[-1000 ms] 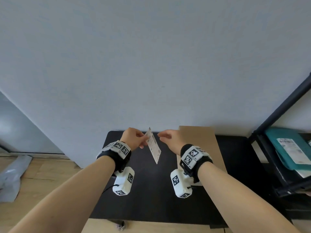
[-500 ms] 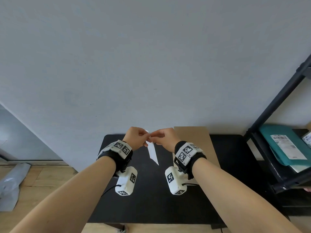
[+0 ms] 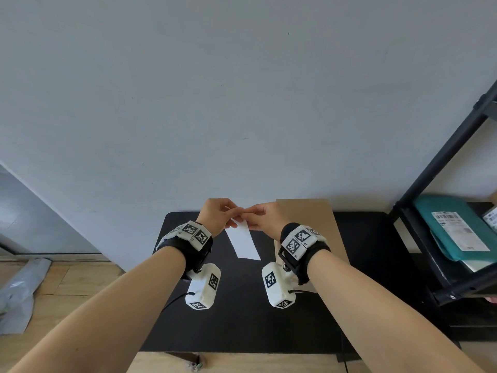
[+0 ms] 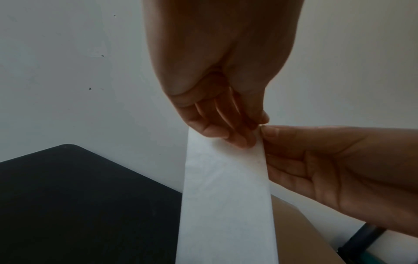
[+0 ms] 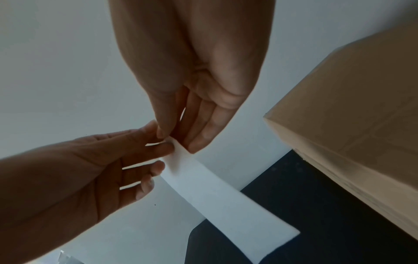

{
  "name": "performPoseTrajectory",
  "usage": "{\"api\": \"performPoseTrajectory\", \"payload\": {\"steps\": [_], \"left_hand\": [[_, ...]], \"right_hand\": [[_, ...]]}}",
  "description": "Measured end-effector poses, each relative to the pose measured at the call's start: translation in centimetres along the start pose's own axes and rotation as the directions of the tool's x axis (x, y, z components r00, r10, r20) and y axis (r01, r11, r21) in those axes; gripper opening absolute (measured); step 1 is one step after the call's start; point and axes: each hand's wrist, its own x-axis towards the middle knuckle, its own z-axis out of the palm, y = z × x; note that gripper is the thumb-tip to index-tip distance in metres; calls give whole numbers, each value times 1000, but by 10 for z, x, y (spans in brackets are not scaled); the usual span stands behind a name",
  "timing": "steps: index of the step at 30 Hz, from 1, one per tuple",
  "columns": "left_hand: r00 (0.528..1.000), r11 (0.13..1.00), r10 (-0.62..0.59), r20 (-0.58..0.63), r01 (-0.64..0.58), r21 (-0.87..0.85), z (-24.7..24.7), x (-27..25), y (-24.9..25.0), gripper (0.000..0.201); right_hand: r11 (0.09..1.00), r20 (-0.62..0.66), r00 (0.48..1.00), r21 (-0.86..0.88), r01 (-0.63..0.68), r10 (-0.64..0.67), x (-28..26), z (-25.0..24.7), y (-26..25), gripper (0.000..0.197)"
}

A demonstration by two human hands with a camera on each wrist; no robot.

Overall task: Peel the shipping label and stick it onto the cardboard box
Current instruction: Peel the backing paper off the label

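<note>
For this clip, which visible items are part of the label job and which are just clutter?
Part of the job:
shipping label, pinched at its top edge by left hand and right hand
cardboard box, on the black table

Lying about:
teal parcel on the black shelf
grey plastic bag on the floor

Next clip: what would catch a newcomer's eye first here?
The white shipping label hanging in mid-air above the black table, pinched at its top edge by the left hand and right hand. Just right of the hands stands the cardboard box, against the wall.
</note>
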Motion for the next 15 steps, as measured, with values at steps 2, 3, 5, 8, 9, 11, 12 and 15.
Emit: {"api": "performPoseTrajectory", "payload": {"steps": [2,3,5,8,9,11,12,15], "left_hand": [[1000,1000,1,9,-1,-20,0,-1,1,18],[1000,1000,-5,17,6,-27,0,-1,1,19],[999,999,-22,34,23,-36,1,-1,3,20],[998,999,-27,58,30,-39,1,-3,5,20],[998,999,-29,63,32,-44,1,-3,6,20],[997,997,-41,72,45,-55,2,-4,7,20],[996,997,-48,73,52,-52,3,-5,7,19],[998,998,-58,26,59,-20,4,-6,7,19]], "right_hand": [[1000,12,1000,26,-4,4,0,-1,0,23],[999,19,1000,46,-11,10,0,-2,1,23],[995,25,999,95,-31,29,1,-3,2,22],[986,6,998,158,-60,60,1,-3,2,25],[980,1,998,186,-67,68,0,-3,2,26],[973,-3,996,217,-82,85,-1,-4,1,28],[972,-6,996,215,-90,93,-1,-4,1,28],[971,-65,990,210,-111,127,1,-3,1,25]]}}
